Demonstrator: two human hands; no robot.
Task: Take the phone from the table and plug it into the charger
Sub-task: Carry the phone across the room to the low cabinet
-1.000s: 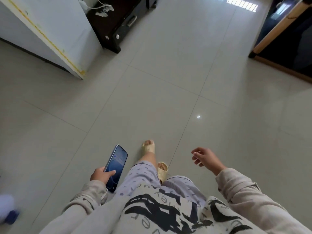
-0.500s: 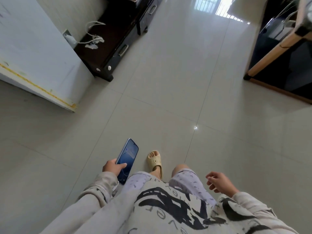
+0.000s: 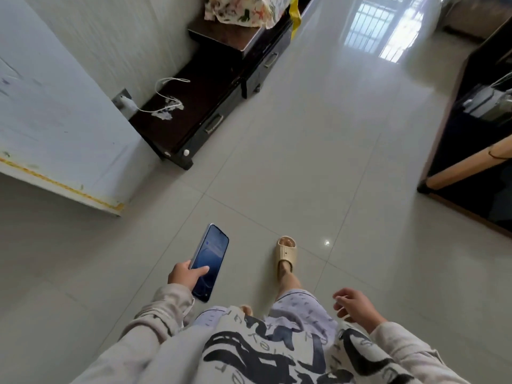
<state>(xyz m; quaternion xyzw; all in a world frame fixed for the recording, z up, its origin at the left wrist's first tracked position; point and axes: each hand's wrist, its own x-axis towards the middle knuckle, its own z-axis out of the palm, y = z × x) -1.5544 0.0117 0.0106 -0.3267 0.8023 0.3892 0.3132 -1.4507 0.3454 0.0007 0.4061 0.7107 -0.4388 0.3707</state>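
My left hand [image 3: 185, 276] grips a dark phone [image 3: 211, 257] by its lower half, screen up, thumb across the glass, held low over the tiled floor. My right hand [image 3: 354, 304] hangs free at the lower right, fingers loosely curled with nothing in them. Ahead on the left, a white charger [image 3: 127, 103] sits in a wall socket. Its white cable [image 3: 166, 95] loops across the top of a low dark cabinet [image 3: 199, 106].
A pale wall corner with a yellow-edged base [image 3: 63, 187] juts out on the left. A patterned cloth bundle [image 3: 246, 8] lies on the cabinet's far end. Dark furniture with a wooden leg [image 3: 468, 164] stands at the right. My slippered foot [image 3: 286, 252] steps on glossy floor tiles.
I have walked forward: the cabinet, socket and charger are closer and more of them shows. The phone stays in my left hand. My right hand has dropped lower at the side.
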